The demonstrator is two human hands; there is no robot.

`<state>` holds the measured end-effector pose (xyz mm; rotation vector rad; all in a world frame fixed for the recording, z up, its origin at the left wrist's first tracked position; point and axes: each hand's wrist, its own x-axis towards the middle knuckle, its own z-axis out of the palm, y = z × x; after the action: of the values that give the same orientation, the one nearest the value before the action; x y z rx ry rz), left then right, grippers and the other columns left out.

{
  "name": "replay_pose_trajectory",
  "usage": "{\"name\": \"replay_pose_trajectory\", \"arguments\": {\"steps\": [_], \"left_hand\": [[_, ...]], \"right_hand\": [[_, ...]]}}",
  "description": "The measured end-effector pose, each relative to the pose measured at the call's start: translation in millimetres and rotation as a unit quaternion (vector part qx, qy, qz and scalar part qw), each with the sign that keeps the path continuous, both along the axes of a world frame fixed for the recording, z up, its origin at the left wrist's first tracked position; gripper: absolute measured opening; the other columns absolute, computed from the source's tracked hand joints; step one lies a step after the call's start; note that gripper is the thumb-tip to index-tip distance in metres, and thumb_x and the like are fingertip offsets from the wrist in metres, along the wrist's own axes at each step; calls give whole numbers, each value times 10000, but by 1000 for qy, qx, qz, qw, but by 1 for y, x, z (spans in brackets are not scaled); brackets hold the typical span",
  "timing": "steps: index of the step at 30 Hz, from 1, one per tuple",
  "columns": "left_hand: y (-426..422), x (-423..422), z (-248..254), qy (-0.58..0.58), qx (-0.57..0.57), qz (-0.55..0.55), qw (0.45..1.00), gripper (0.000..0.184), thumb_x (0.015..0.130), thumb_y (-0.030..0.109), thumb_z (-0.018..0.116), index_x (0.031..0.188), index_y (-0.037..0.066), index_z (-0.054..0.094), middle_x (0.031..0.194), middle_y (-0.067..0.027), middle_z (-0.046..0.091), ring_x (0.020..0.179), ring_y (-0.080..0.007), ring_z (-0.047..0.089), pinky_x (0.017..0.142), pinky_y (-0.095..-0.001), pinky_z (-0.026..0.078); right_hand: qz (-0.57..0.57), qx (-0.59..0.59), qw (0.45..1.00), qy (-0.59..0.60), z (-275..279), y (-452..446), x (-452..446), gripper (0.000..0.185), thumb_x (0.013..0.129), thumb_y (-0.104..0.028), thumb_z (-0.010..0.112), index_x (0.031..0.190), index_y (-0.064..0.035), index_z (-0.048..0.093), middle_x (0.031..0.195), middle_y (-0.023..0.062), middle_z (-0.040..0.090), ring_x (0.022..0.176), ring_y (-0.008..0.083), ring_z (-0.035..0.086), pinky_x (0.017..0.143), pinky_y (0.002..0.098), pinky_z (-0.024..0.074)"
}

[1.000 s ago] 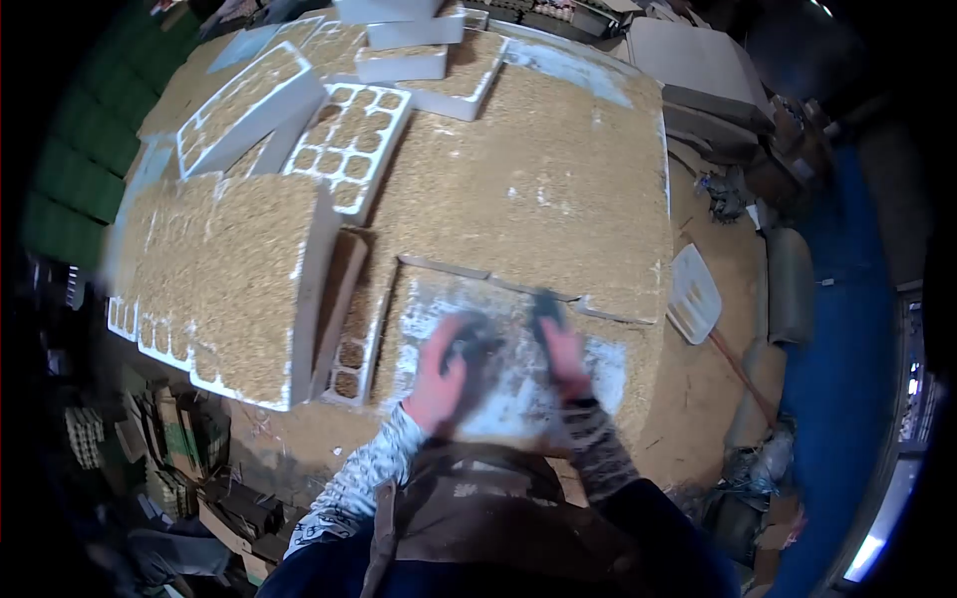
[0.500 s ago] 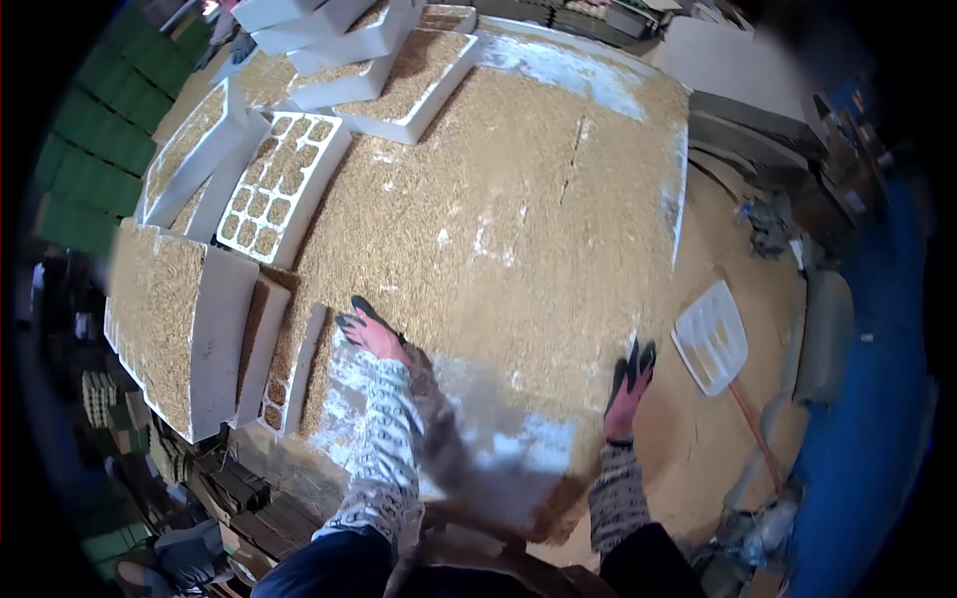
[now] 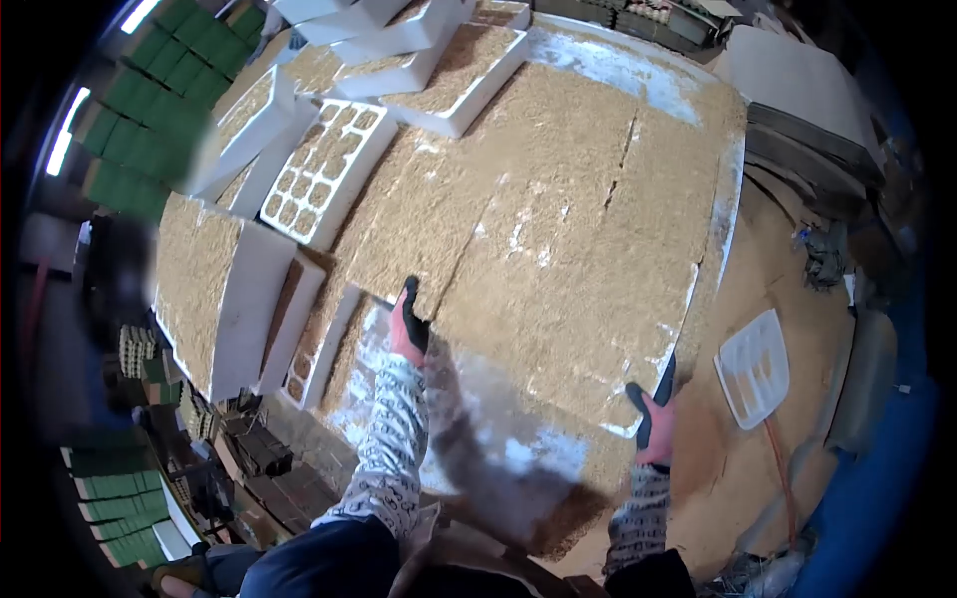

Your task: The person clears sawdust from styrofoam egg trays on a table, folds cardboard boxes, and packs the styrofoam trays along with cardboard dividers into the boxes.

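grasping right hand [image 3: 654, 427]: filled tray [image 3: 563, 319], near corner
left hand [image 3: 410, 329]: at tray's near edge; cannot tell its grip

Gloved hands [image 3: 657, 429] at tray [image 3: 558, 329], white shovel [image 3: 749, 367] nearby

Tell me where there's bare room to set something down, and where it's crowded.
Nearly bare: the whitish patch, bordered by the left forearm and the tan-covered tray's near edge; the brown surface between the right hand and the white shovel. Crowded: far left, stacked white trays.
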<state>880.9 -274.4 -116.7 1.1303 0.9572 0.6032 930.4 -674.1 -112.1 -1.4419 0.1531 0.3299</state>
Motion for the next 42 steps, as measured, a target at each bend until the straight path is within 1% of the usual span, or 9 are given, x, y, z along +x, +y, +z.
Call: {"name": "replay_pose_trajectory", "arguments": {"steps": [3, 11, 14, 22, 25, 31, 38, 40, 42], "left_hand": [[16, -27, -51, 97, 531, -168, 825, 567, 667, -161, 432, 1204, -1, 519, 1240, -168, 538, 1156, -282, 506, 1009, -325, 361], [-24, -53, -6, -51, 253, -160, 953, 352, 879, 189, 532, 1206, 60, 543, 1231, -81, 543, 1146, -212, 497, 983, -349, 376], [-37, -37, 60, -211, -287, 3, 934, 518, 807, 299, 578, 1241, 26, 497, 1206, -122, 552, 1140, -258, 504, 973, -382, 403], [49, -59, 218, -336, -13, -25, 942, 402, 803, 178, 675, 1120, -32, 545, 1009, -78, 628, 955, -151, 573, 850, -282, 439], [120, -95, 261, -416, 92, -25, 905, 539, 817, 123, 637, 1278, -23, 397, 1081, -112, 607, 1016, -155, 566, 911, -297, 431], [281, -210, 304, -369, 59, -6, 928, 326, 859, 232, 564, 1123, 43, 600, 1090, -49, 611, 1025, -147, 553, 889, -292, 435], [482, -314, 285, -167, 28, 39, 985, 240, 868, 286, 581, 1033, 126, 648, 560, 32, 491, 491, -112, 467, 445, -286, 346], [530, -321, 263, -175, -27, 41, 983, 259, 896, 350, 529, 1011, 156, 657, 479, 38, 369, 407, -107, 346, 405, -290, 236], [582, -329, 223, -57, 90, 10, 994, 330, 918, 414, 472, 978, 144, 651, 482, 11, 380, 401, -121, 371, 408, -295, 272]], "right_hand": [[88, -33, 986, -135, -26, -18, -10, 718, 764, 66, 546, 1412, -72, 269, 1370, 105, 392, 1226, 219, 418, 972, 380, 427], [-115, 193, 974, 27, 57, 1, -89, 529, 771, -105, 604, 1260, -56, 408, 1224, 133, 494, 1086, 250, 504, 888, 387, 454], [-119, 179, 977, -8, 73, -4, -112, 461, 766, -183, 629, 1184, -54, 482, 1156, 143, 542, 1023, 266, 541, 856, 400, 459], [-119, -372, 741, -546, 145, 51, -132, 453, 825, -310, 599, 1141, 6, 525, 1100, 188, 578, 953, 270, 577, 821, 399, 463], [-9, 173, 967, -189, 192, 111, -142, 626, 824, -316, 558, 1338, -36, 336, 1308, 194, 424, 1145, 337, 460, 941, 494, 393], [91, 408, 908, 16, 232, 299, -199, 428, 812, -219, 564, 1186, -19, 505, 1167, 138, 552, 1069, 284, 534, 933, 421, 431], [76, 348, 934, 36, 190, 496, -220, 470, 821, -105, 535, 1278, -24, 454, 1239, 186, 502, 1154, 296, 491, 984, 403, 398], [190, -311, 851, -378, 176, 523, -227, 452, 890, -45, 438, 1338, -35, 374, 1423, 304, 191, 1317, 429, 236, 1096, 434, 218], [267, -275, 856, -346, 220, 540, -233, 482, 914, -33, 357, 1389, -95, 311, 1426, 365, -44, 1341, 489, 23, 1111, 473, 94]]}}
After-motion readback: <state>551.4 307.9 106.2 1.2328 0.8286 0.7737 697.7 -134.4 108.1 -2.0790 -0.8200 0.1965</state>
